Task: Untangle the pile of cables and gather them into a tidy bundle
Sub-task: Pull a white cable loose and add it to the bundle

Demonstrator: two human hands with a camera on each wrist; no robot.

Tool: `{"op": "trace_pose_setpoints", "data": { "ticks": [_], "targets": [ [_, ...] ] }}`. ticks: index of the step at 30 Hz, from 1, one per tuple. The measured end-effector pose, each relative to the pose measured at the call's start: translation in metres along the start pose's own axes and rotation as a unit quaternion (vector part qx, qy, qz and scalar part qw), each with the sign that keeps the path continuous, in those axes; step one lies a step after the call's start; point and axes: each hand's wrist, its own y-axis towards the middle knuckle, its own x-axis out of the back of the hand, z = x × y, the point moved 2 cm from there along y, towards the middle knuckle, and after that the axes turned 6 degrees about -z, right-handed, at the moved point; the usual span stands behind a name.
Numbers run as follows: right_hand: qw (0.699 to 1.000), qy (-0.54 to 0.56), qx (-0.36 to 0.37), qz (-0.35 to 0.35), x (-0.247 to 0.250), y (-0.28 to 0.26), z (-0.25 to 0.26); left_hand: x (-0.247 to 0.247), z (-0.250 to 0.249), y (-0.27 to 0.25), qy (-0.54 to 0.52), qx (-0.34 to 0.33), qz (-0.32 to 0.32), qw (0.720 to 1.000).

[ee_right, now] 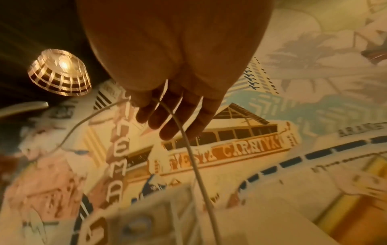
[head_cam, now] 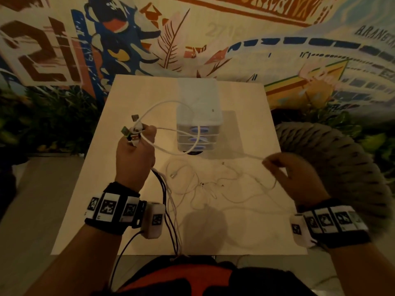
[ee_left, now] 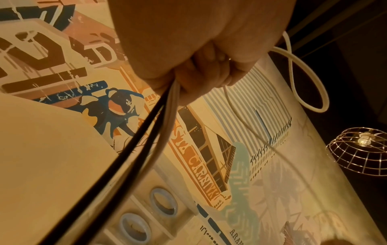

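Observation:
My left hand (head_cam: 136,144) is raised over the table's left side and grips a bunch of cable ends, their USB plugs (head_cam: 132,130) sticking up above the fist. In the left wrist view the fist (ee_left: 199,74) closes round black and white cables (ee_left: 161,116), and a thick white loop (ee_left: 303,82) hangs off to the right. A thin white cable (head_cam: 213,144) runs taut from that fist to my right hand (head_cam: 267,162), which pinches it between thumb and forefinger (ee_right: 155,99). Loose white cables (head_cam: 205,186) lie tangled on the table between both hands.
A small white drawer unit (head_cam: 197,116) with blue handles stands at the table's (head_cam: 85,210) back centre, behind the stretched cable. A woven seat (head_cam: 333,159) sits to the right. Dark wires trail from the left wrist over the table's front edge. A painted wall rises behind.

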Motion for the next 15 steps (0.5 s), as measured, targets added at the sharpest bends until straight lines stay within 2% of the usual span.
{"op": "trace_pose_setpoints", "data": {
  "ticks": [2, 4, 7, 9, 12, 15],
  "targets": [
    [0.996, -0.040, -0.025, 0.081, -0.031, -0.028, -0.033, -0.003, 0.000, -0.002, -0.012, -0.012, 0.006, 1.000],
    [0.978, -0.090, -0.079, 0.169, -0.061, -0.055, -0.064, -0.004, 0.002, -0.003, -0.024, -0.018, 0.016, 0.999],
    [0.948, -0.059, -0.188, 0.249, -0.091, -0.078, -0.084, -0.003, 0.003, -0.003, -0.022, -0.023, 0.021, 0.999],
    [0.952, -0.033, -0.202, 0.229, -0.095, -0.075, -0.077, -0.001, 0.003, -0.003, -0.017, -0.025, 0.022, 0.999],
    [0.970, 0.022, -0.191, 0.151, -0.080, -0.046, -0.048, 0.004, 0.002, -0.004, -0.013, -0.030, 0.010, 0.999],
    [0.986, 0.068, -0.137, 0.063, -0.052, -0.012, -0.014, 0.008, 0.002, -0.005, -0.010, -0.036, 0.000, 0.999]
  ]
}}
